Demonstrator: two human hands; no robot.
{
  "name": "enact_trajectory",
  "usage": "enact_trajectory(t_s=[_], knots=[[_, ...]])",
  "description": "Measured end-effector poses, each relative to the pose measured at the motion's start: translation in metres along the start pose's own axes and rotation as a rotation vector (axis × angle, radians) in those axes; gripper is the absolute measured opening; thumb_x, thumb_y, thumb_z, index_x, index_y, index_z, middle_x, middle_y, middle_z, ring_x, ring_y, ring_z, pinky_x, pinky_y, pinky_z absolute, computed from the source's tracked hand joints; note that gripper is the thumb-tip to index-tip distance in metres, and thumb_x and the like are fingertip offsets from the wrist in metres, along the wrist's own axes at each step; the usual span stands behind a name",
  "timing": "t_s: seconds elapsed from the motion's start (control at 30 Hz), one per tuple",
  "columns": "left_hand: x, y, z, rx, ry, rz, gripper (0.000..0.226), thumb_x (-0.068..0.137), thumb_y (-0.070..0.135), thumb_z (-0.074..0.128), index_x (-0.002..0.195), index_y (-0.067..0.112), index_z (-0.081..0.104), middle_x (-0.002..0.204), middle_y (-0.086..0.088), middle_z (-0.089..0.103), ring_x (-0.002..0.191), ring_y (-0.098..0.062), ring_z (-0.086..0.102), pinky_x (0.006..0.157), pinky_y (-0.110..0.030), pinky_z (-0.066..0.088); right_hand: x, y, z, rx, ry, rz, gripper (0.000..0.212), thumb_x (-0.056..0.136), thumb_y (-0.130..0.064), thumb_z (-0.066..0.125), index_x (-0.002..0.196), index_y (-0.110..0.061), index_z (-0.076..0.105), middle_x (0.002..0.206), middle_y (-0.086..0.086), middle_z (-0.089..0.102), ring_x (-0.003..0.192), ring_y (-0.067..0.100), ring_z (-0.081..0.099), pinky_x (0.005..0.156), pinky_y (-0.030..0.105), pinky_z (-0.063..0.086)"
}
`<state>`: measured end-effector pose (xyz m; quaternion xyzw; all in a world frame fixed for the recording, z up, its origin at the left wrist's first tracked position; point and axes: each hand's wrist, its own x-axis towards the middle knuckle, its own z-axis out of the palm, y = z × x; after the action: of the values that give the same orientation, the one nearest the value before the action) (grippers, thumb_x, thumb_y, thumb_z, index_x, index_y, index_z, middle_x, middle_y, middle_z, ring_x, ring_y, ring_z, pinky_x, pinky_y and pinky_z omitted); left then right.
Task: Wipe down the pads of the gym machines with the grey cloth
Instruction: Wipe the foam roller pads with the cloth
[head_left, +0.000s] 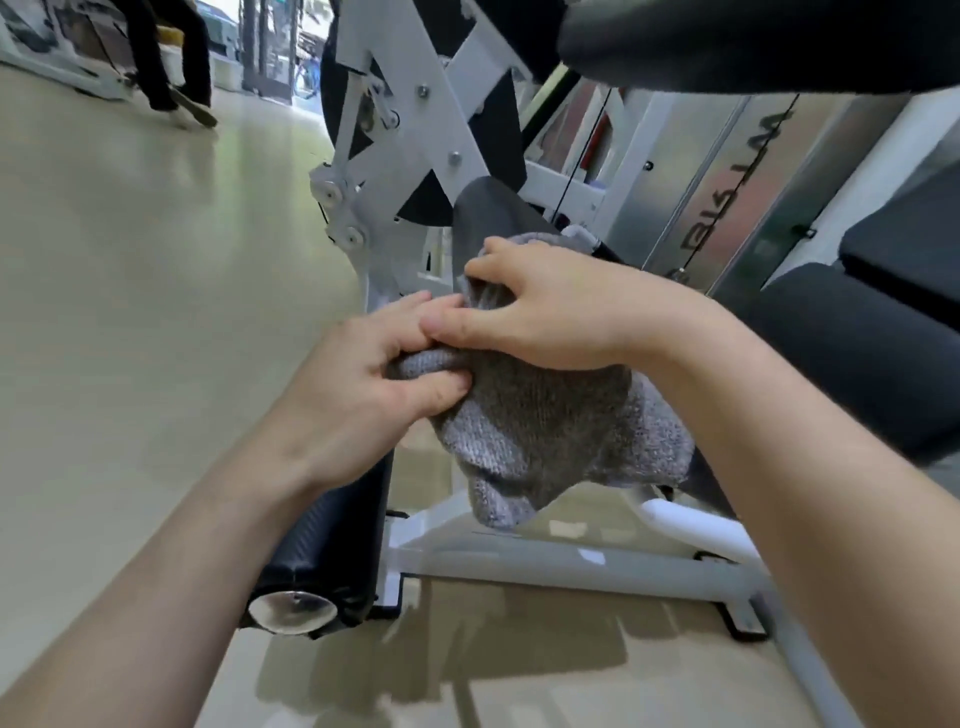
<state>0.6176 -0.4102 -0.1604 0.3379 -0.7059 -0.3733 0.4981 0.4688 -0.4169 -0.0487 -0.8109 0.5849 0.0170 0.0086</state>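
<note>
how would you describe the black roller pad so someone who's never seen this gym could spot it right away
Start at the white machine frame resting on the pale floor, and follow its base bar to the left end. There a black roller pad lies beneath the left hand, close to the camera. Unlike the flat dark seat pads on the right, it is a cylinder with a shiny chrome end cap.

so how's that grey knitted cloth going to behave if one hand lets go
Probably floppy: the grey knitted cloth bunches between the left hand and right hand and sags below them. It looks light, and its coarse weave should grip rather than slip.
</note>
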Motion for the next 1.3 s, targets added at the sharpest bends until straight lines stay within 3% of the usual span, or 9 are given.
enact_trajectory(t_s=[0.07,0.13,0.2,0.27,0.33,0.4,0.7,0.97,1.3], knots=[[0.0,0.004,-0.004,0.123,-0.06,-0.074,0.051,0.068,0.044,0.051,0.113,0.024,0.067,0.151,0.008,0.04,0.143,-0.004,0.026,0.118,-0.037,0.022,0.009,-0.004,-0.004,-0.022,-0.029,0.055,0.072,0.086,-0.064,0.046,0.141,-0.017,0.041,0.154,0.002,0.03,0.145,0.021,0.019,0.109,0.034,0.023],[-0.007,0.016,0.003,0.088,-0.065,-0.152,0.036,0.08,0.046,0.042,0.101,0.023,0.061,0.134,0.008,0.054,0.132,-0.011,0.042,0.108,-0.039,0.035,0.018,-0.007,-0.003,-0.036,-0.022,0.106,0.074,0.09,-0.055,0.048,0.149,-0.018,0.027,0.16,-0.004,0.016,0.148,0.018,0.008,0.117,0.035,0.014],[-0.012,0.03,0.016,0.018,-0.081,-0.281,0.041,0.094,0.049,0.031,0.123,0.029,0.052,0.126,0.005,0.058,0.12,-0.018,0.052,0.099,-0.04,0.041,0.032,-0.007,0.001,-0.074,-0.038,0.167,0.071,0.089,-0.048,0.051,0.147,-0.014,0.028,0.157,-0.004,0.02,0.147,0.023,0.01,0.117,0.042,0.017],[-0.005,0.032,0.031,0.026,-0.088,-0.328,0.055,0.099,0.046,0.024,0.15,0.027,0.021,0.149,-0.002,0.042,0.132,-0.023,0.043,0.108,-0.043,0.035,0.049,-0.004,0.003,-0.118,-0.055,0.19,0.063,0.083,-0.045,0.051,0.133,-0.009,0.037,0.143,0.004,0.032,0.14,0.032,0.022,0.112,0.048,0.026],[0.011,0.027,0.037,-0.031,-0.083,-0.37,0.061,0.1,0.043,0.021,0.154,0.021,0.004,0.16,-0.009,0.022,0.142,-0.028,0.031,0.114,-0.045,0.027,0.066,0.001,0.004,-0.171,-0.06,0.216,0.051,0.083,-0.04,0.052,0.121,-0.007,0.04,0.133,0.008,0.036,0.133,0.035,0.028,0.11,0.049,0.027],[0.026,0.018,0.039,-0.123,-0.08,-0.414,0.062,0.101,0.042,0.021,0.154,0.019,-0.002,0.163,-0.01,0.01,0.145,-0.029,0.024,0.115,-0.044,0.024,0.081,0.005,0.006,-0.235,-0.102,0.233,0.062,0.086,-0.038,0.052,0.135,-0.004,0.034,0.142,0.01,0.032,0.138,0.032,0.025,0.113,0.047,0.022],[0.067,-0.009,0.027,-0.115,-0.104,-0.462,0.064,0.101,0.042,0.02,0.154,0.014,-0.001,0.162,-0.015,0.012,0.139,-0.035,0.034,0.109,-0.05,0.03,0.129,0.007,0.006,-0.388,-0.135,0.361,0.081,0.092,-0.041,0.049,0.153,-0.011,0.005,0.162,0.009,-0.001,0.147,0.032,0.005,0.12,0.041,0.01],[0.099,-0.024,0.021,-0.384,-0.171,-0.514,0.067,0.103,0.036,0.024,0.152,0.009,-0.011,0.161,-0.021,0.003,0.139,-0.04,0.03,0.109,-0.046,0.031,0.162,0.01,0.011,-0.41,-0.093,0.57,0.102,0.081,-0.054,0.059,0.153,-0.013,-0.001,0.161,0.012,0.001,0.14,0.039,0.029,0.108,0.047,0.032],[0.131,-0.058,0.027,-0.739,-0.12,-0.538,0.073,0.1,0.038,0.034,0.152,0.016,-0.012,0.164,-0.005,-0.005,0.149,-0.024,0.01,0.119,-0.036,0.015,0.199,0.019,0.011,-0.455,-0.114,0.724,0.111,0.072,-0.066,0.062,0.152,-0.021,0.0,0.146,0.02,0.032,0.122,0.038,0.047,0.095,0.045,0.044]])
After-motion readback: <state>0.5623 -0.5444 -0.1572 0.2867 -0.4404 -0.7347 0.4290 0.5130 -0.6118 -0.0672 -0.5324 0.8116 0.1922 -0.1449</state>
